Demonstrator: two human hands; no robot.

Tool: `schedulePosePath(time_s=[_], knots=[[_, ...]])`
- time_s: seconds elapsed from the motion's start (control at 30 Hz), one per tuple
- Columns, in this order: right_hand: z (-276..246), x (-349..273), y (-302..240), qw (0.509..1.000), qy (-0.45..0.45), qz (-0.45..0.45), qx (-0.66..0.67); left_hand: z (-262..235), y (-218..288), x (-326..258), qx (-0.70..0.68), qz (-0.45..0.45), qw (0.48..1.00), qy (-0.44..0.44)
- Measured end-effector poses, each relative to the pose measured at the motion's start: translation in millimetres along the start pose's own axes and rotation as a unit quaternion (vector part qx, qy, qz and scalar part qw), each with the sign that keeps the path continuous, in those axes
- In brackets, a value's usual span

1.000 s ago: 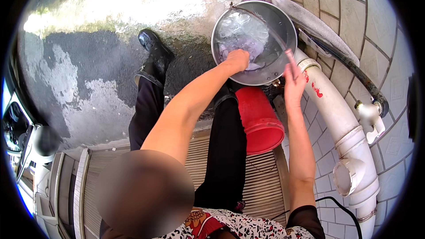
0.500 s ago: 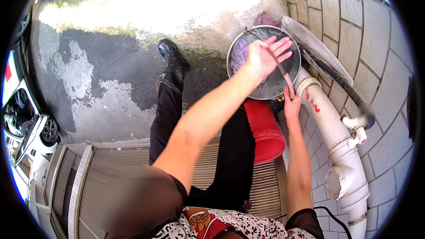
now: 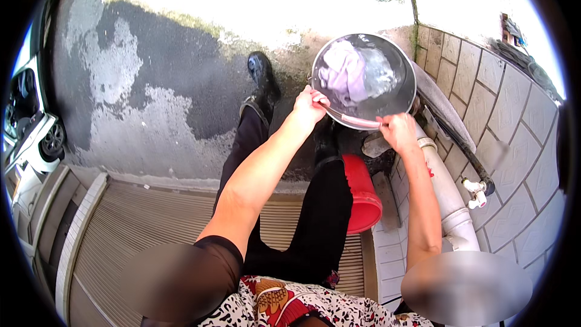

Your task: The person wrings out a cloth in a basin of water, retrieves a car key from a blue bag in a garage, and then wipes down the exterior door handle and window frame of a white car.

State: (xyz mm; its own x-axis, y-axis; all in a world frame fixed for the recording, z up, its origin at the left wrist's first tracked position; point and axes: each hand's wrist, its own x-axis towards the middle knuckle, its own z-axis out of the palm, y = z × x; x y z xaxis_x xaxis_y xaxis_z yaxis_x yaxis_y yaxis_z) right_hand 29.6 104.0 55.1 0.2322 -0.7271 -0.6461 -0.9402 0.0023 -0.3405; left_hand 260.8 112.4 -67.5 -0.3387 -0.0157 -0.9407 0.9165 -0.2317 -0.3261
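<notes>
A round metal bucket (image 3: pixel 407 79) holds water and a wet lavender cloth (image 3: pixel 344 69). Its wire handle, with a pinkish sleeve in the middle (image 3: pixel 361 122), lies along the near rim. My left hand (image 3: pixel 311 104) is closed on the handle's left part, beside the rim. On the sleeve's right end, my right hand (image 3: pixel 399 129) is closed too. Both forearms reach forward over my lap. The water looks stirred and bright to the right of the cloth.
A red bucket (image 3: pixel 363 197) lies tipped by my right leg. A thick white pipe (image 3: pixel 451 206) and a tap (image 3: pixel 475 192) stand along the tiled wall (image 3: pixel 514 127) at right. My black boot (image 3: pixel 261 75) rests on patchy wet concrete. A grey rolled cloth (image 3: pixel 445 103) leans near the wall.
My left hand, open over the bucket before, has come down and closed on the handle. The handle has swung to the near rim, my right hand still on it. The cloth sits differently in the water.
</notes>
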Motion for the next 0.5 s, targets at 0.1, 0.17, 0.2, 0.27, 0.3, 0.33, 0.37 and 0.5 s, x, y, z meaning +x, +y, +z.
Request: schedulePosePath(time_s=[0.1, 0.17, 0.2, 0.27, 0.3, 0.33, 0.37, 0.5], knots=[[-18.6, 32.4, -1.8, 0.985, -0.048, -0.091, -0.140, -29.9, -10.7, -8.9, 0.057, 0.039, 0.998, 0.012], [-38.7, 64.9, -6.0, 0.958, -0.094, -0.155, -0.221, -36.9, -25.1, -13.2, 0.082, 0.045, 0.995, 0.043], [-50.9, 83.9, -11.1, 0.938, -0.115, -0.180, -0.272, -39.8, -33.6, -8.8, 0.049, 0.037, 0.997, 0.056], [-73.9, 121.5, -33.5, 0.882, -0.177, -0.258, -0.353, -42.5, -43.4, 3.6, 0.057, -0.017, 0.997, 0.040], [-80.8, 134.3, -48.0, 0.874, -0.148, -0.310, -0.345, -44.9, -47.2, 8.7, 0.048, -0.038, 0.998, 0.033], [-80.7, 149.5, -60.9, 0.847, -0.164, -0.344, -0.370, -47.5, -53.2, 14.2, 0.039, -0.062, 0.997, 0.027], [-77.5, 159.6, -75.9, 0.820, -0.171, -0.376, -0.397, -46.8, -60.0, 14.4, 0.026, -0.088, 0.996, 0.022], [-76.7, 180.2, -114.9, 0.715, -0.216, -0.444, -0.496, -25.2, -90.0, 21.6, -0.065, -0.191, 0.979, -0.012]])
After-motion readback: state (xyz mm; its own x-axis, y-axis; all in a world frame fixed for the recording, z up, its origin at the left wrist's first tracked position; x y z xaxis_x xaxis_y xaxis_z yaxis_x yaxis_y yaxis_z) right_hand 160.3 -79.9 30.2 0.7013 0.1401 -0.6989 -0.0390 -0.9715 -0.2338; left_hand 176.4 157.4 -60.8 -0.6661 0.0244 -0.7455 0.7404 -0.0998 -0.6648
